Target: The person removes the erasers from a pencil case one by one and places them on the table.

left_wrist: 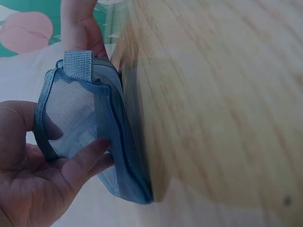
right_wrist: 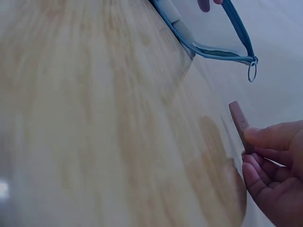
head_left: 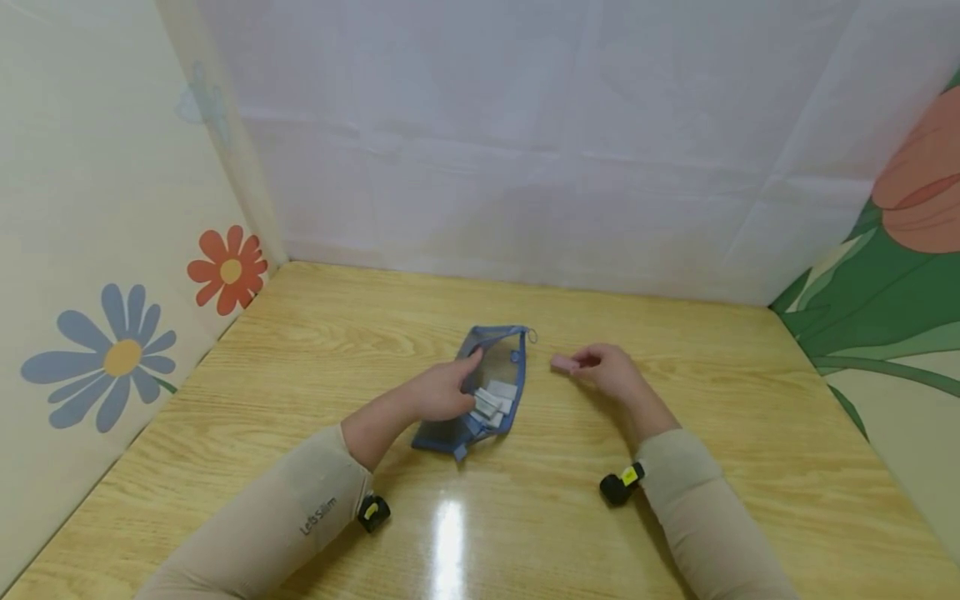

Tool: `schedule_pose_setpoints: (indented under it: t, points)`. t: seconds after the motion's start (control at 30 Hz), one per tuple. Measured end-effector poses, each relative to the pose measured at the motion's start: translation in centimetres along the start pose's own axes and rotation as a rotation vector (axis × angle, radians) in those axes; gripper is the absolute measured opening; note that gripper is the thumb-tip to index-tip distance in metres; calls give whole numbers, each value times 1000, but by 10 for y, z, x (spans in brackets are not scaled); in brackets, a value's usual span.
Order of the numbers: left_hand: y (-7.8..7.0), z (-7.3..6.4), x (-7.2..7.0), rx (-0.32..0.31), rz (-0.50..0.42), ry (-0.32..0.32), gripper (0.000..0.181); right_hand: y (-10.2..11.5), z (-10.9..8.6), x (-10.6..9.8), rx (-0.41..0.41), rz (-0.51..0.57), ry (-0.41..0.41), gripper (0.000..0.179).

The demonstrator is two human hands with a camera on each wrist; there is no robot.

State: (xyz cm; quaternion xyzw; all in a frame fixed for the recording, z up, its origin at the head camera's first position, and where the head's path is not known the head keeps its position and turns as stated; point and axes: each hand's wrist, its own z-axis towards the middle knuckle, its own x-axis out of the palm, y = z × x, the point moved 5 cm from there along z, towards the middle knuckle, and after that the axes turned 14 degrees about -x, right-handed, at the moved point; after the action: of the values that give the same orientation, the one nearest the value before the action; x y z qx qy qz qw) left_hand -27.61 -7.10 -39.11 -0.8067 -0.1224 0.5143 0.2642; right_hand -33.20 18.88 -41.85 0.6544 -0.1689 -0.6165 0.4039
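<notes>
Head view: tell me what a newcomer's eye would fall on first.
Probably the blue pouch, gaping mid-table with white pieces inside. Next, the pink block in the right grip, to the pouch's right. The blue flower at far left and the tulip at far right may also catch it.

White pieces (head_left: 502, 389) overlap; some are perhaps hidden.

Beige sleeves (head_left: 262, 521) (the left one dark-lettered) carry black, yellow-marked wrist cameras (head_left: 616, 491).
</notes>
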Motion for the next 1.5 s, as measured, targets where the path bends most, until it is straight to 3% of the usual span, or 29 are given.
schedule_pose_setpoints:
  t: [0.8, 1.03, 1.5]
  points:
    - [-3, -3, -2, 6, 14, -8, 80, -4, 0, 6, 11, -5, -20, 27]
    - [0, -1, -1, 6, 23, -15, 80, -4, 0, 6, -25, -23, -30, 25]
    - [-4, -4, -2, 3, 31, -5, 80, -10, 0, 7, 30, -28, -20, 28]
